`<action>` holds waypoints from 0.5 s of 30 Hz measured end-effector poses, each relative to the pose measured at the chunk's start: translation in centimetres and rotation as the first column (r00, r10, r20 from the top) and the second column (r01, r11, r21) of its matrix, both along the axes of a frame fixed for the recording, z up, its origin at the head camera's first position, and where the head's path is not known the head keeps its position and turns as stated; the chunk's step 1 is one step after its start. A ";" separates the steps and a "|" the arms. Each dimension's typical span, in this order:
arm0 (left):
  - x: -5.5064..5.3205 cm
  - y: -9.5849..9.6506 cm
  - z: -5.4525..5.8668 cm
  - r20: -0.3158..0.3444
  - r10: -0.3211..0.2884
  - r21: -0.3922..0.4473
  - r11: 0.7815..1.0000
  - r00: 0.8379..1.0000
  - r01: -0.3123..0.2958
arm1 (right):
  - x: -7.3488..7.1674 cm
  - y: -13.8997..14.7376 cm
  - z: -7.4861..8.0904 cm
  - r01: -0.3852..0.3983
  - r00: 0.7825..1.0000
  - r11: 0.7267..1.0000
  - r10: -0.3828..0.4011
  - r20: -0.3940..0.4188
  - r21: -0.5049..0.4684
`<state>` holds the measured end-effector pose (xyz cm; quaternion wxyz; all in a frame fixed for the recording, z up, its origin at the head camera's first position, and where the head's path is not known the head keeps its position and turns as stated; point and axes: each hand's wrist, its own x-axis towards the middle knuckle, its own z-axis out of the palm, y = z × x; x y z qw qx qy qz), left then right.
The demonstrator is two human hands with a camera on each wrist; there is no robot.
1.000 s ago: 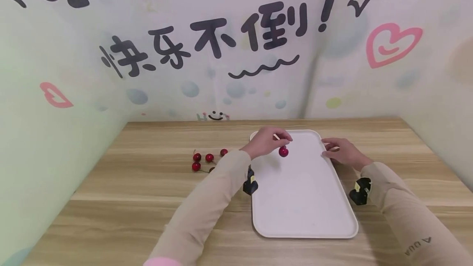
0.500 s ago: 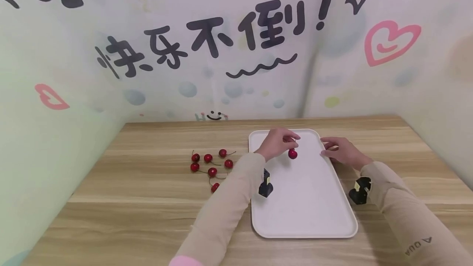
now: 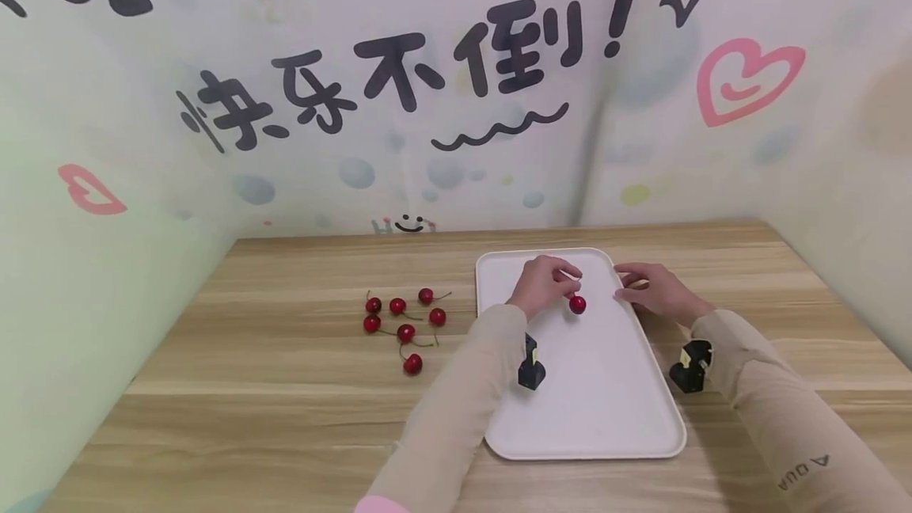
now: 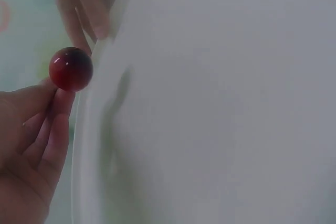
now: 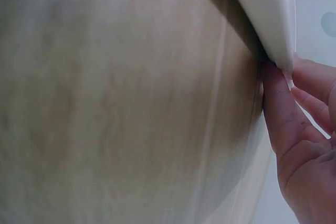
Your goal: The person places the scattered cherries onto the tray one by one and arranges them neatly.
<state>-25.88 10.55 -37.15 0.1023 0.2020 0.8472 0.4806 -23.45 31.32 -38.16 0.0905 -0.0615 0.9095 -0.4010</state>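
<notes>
A white tray [image 3: 591, 402] lies on the wooden counter [image 3: 249, 355], right of its middle, with one short side close to the counter's far edge. Over the far half of the tray the person's left hand [image 3: 547, 282] has a narrow grip, thumb and fingers pinched, by the look of it, on a stem; the red cherry [image 3: 578, 305] hangs just below the fingertips, apart from the tray's surface. The right hand [image 3: 659, 291] is at the tray's right side, on the half toward the counter's far right corner, and its grip is narrow too, the rim caught between thumb and fingers. Seven loose cherries [image 3: 405, 333] are spread straight on the counter, between the tray and the counter's left edge, nearer the far edge; several show thin stems. Only the head view takes in that group, together with the black lettering [image 3: 399, 70] across the wall behind the counter. The left wrist view gives me what the head view hardly does: bright glints on the held fruit, its dark stem running back between the fingers, and a soft shadow across the tray. The right wrist view shows the tray's outer side, hidden from above, with the thumb against it.
</notes>
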 end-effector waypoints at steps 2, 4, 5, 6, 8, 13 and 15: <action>0.0 0.4 -0.5 0.011 0.016 -0.021 1.000 1.000 -0.016 | 0.0 0.1 0.0 0.002 1.000 1.000 -0.002 0.002 0.003; 0.1 0.7 -0.9 0.027 0.030 -0.040 0.999 0.999 -0.029 | 0.0 0.1 0.0 -0.001 1.000 1.000 0.001 0.002 0.002; 0.1 0.9 -1.0 0.030 0.035 -0.048 0.998 0.999 -0.033 | 0.1 0.1 0.0 0.002 1.000 1.000 -0.002 0.003 0.005; 0.2 1.0 -1.0 0.035 0.040 -0.054 0.998 0.999 -0.038 | 0.1 0.1 0.0 0.000 1.000 1.000 0.000 0.002 0.006; 0.4 1.1 -1.0 0.027 0.049 -0.061 0.997 0.998 -0.048 | 0.1 0.1 0.0 -0.001 1.000 1.000 0.001 0.003 0.007; 0.5 1.4 -1.2 0.023 0.097 -0.045 0.994 0.995 -0.095 | -0.1 0.0 0.0 -0.002 1.000 1.000 0.002 0.005 0.019; 0.5 1.7 -1.4 0.037 0.121 -0.034 0.992 0.992 -0.119 | -0.1 0.1 0.0 -0.004 1.000 1.000 0.003 0.003 0.022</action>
